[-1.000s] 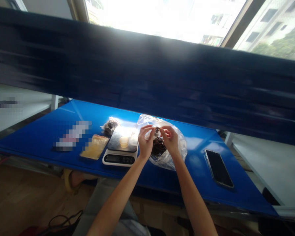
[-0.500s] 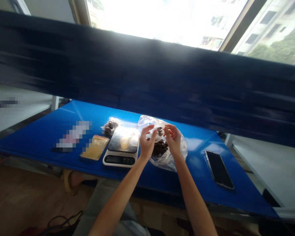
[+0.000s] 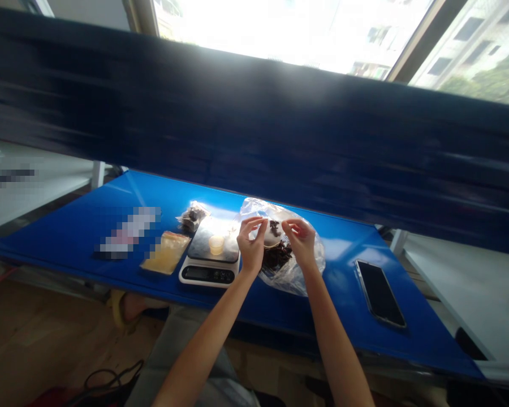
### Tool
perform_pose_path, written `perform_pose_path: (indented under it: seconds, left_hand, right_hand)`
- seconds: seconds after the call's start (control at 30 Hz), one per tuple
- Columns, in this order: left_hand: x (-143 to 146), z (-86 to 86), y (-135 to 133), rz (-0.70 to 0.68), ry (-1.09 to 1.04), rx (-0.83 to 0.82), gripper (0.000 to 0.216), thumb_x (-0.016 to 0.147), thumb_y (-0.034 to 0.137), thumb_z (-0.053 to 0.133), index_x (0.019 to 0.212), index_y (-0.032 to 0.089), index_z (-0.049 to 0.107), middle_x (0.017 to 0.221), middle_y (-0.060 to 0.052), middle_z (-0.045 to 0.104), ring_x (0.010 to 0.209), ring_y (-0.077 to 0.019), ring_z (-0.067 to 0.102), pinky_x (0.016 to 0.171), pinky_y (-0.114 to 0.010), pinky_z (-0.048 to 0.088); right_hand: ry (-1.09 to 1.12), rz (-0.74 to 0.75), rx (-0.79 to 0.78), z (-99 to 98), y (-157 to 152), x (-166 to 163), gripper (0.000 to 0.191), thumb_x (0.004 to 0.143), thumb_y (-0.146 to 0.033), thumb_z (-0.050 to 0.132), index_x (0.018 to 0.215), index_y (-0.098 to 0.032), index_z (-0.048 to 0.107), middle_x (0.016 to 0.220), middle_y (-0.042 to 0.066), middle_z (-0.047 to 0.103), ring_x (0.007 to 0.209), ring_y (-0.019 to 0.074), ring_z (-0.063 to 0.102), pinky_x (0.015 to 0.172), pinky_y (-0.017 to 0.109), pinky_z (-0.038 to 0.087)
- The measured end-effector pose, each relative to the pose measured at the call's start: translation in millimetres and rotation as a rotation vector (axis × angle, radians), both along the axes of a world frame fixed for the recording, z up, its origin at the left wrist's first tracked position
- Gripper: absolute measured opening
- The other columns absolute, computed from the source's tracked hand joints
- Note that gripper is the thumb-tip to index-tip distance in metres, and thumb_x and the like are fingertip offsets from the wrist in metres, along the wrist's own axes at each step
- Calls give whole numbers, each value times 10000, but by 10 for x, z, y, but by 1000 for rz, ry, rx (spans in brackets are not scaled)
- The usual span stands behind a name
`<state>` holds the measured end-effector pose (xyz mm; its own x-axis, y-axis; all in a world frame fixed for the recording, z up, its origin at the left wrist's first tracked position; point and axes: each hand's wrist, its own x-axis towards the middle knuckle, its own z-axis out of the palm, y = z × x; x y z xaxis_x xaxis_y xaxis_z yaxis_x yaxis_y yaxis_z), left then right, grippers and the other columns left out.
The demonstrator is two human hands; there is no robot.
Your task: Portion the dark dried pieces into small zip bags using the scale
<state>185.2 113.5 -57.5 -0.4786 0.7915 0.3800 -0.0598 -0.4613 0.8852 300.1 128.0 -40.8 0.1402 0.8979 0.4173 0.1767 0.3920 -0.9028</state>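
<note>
My left hand (image 3: pixel 251 243) is raised with thumb and fingers brought together at the left edge of a small white pouch-like piece (image 3: pixel 271 237). On the other side, my right hand (image 3: pixel 300 240) pinches close to its right edge. A few dark, dry-looking pieces (image 3: pixel 274 227) show at the top of the white piece, between the fingertips. Just below lies a heap of dark strips (image 3: pixel 277 257) on a spread clear plastic bag (image 3: pixel 297 282). Exactly how the fingertips grip is too small to see.
Left of my hands is a white kitchen scale (image 3: pixel 207 275) with a small pale cup (image 3: pixel 216 245) on its plate. Beyond it lie a yellowish packet (image 3: pixel 166 253) and a clear bag of dark pieces (image 3: pixel 193 216). A phone (image 3: pixel 380 294) lies right. A dark blue panel (image 3: pixel 254 135) crosses above the table.
The fingertips have shifted slightly, and more of the white piece and its dark pieces shows between them. The view has moved a little; the things on the table stay put.
</note>
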Motion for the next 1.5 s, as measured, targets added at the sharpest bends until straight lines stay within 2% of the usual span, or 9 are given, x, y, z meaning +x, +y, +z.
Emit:
perform_pose_path:
  seconds: [0.13, 0.5, 0.63, 0.7, 0.8, 0.9, 1.1, 1.23, 1.5]
  left_hand:
    - [5, 21, -27, -57, 85, 15, 165, 816, 332, 666, 800, 172, 702, 927, -63, 657, 925, -184, 634, 841, -320, 498]
    - [-14, 54, -44, 5, 104, 13, 155, 833, 316, 646, 795, 174, 697, 942, -65, 677, 953, -192, 633, 889, -339, 480]
    - [-7, 56, -44, -120, 159, 19, 156, 828, 320, 646, 794, 176, 693, 933, -68, 691, 920, -193, 651, 832, -320, 502]
    - [-7, 61, -47, -91, 148, 13, 166, 831, 328, 640, 790, 175, 690, 929, -70, 695, 927, -196, 652, 838, -318, 499]
    - [-10, 69, -56, -50, 112, -22, 189, 852, 341, 610, 859, 171, 693, 948, -76, 700, 951, -197, 646, 851, -315, 492]
    - [-5, 74, -70, -139, 120, -40, 225, 862, 345, 592, 954, 167, 695, 969, -81, 713, 942, -195, 649, 834, -304, 493]
    - [7, 59, -69, -188, 138, -73, 237, 832, 353, 625, 947, 169, 720, 977, -82, 731, 957, -206, 653, 851, -308, 485]
    - [12, 27, -34, -231, 164, -94, 179, 810, 315, 644, 818, 163, 737, 864, -74, 744, 860, -201, 673, 807, -298, 498]
    - [3, 64, -60, -165, 62, -127, 252, 873, 351, 557, 877, 156, 716, 849, -70, 753, 795, -184, 692, 764, -283, 506]
  right_hand:
    - [-35, -1, 3, -25, 7, -1, 251, 713, -431, 699, 729, -188, 637, 676, 8, 616, 606, 141, 561, 499, 238, 431]
    - [-51, -25, 48, -58, 35, 54, 222, 763, -427, 642, 793, -207, 640, 716, 7, 638, 652, 156, 586, 555, 261, 465]
    - [-45, -22, 58, -68, 52, 67, 218, 736, -419, 667, 779, -206, 642, 714, 6, 642, 674, 167, 592, 577, 274, 468]
    - [-35, -29, 62, -73, 55, 70, 220, 748, -425, 650, 774, -207, 636, 700, 2, 633, 668, 164, 583, 573, 271, 456]
    - [-10, -43, 59, -78, 50, 76, 230, 756, -437, 638, 761, -207, 624, 652, -10, 601, 625, 150, 554, 544, 257, 426]
    - [29, -62, 49, -80, 43, 72, 247, 741, -449, 656, 748, -207, 608, 592, -31, 549, 553, 124, 505, 499, 237, 388]
    - [144, -123, 26, -56, 86, 61, 298, 773, -509, 606, 721, -222, 549, 541, -68, 451, 440, 79, 365, 422, 217, 305]
    - [169, -124, -1, -50, 111, 82, 306, 787, -527, 584, 743, -225, 562, 575, -51, 499, 451, 84, 396, 412, 219, 299]
    - [109, 25, -70, -25, 34, 28, 387, 696, -461, 715, 980, -211, 635, 715, -6, 634, 537, 114, 536, 435, 217, 366]
